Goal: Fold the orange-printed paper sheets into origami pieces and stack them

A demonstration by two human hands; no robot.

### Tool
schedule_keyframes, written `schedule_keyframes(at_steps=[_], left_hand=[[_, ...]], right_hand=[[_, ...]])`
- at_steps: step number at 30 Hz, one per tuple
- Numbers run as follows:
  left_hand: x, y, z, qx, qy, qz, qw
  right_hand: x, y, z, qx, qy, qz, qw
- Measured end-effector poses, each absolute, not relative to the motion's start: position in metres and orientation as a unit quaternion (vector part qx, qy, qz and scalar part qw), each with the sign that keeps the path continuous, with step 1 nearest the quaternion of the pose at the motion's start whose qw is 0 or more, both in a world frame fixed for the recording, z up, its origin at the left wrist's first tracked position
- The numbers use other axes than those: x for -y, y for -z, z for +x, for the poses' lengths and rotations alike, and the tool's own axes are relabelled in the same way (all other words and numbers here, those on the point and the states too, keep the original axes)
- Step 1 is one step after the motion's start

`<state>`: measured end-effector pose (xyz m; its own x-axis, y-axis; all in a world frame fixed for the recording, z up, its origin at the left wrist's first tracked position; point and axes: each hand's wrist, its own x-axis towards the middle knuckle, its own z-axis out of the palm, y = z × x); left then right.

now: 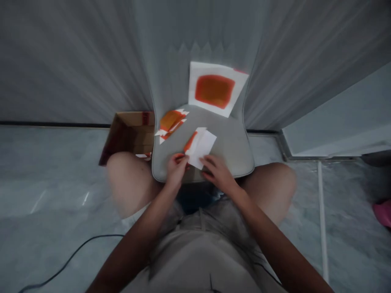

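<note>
A folded piece of white paper with an orange-red patch (201,149) is held just over the front part of a grey chair seat (227,148). My left hand (177,167) pinches its lower left edge between thumb and fingers. My right hand (217,173) lies at the paper's lower right edge, fingers apart, the fingertips touching or very near it; blur hides the exact contact. Left of the paper, several folded orange-and-white paper pieces (171,122) lie in a pile on the seat. A white sheet with a large orange-red square (215,90) leans against the backrest.
An open cardboard box (134,126) stands on the floor left of the chair, with a scrap of paper inside. My knees flank the seat. A black cable (76,250) runs over the marbled floor at lower left. A pink object (382,213) sits at the far right.
</note>
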<state>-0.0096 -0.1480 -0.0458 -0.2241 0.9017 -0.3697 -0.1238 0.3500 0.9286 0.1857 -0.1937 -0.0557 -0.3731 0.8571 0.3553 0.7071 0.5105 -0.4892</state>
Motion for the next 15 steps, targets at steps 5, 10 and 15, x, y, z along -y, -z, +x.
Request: schedule_keyframes(at_steps=[5, 10, 15], left_hand=[[0.15, 0.048, -0.015, -0.615, -0.424, 0.377, 0.548], [0.154, 0.042, -0.024, -0.625, -0.345, 0.565, 0.413], [0.15, 0.041, -0.03, -0.592, -0.254, 0.738, 0.202]], right_hand=[[0.178, 0.066, 0.193, 0.819, -0.085, -0.479, 0.304], [0.162, 0.066, 0.2, 0.836, -0.071, -0.449, 0.307], [0.145, 0.065, 0.204, 0.851, -0.134, -0.418, 0.29]])
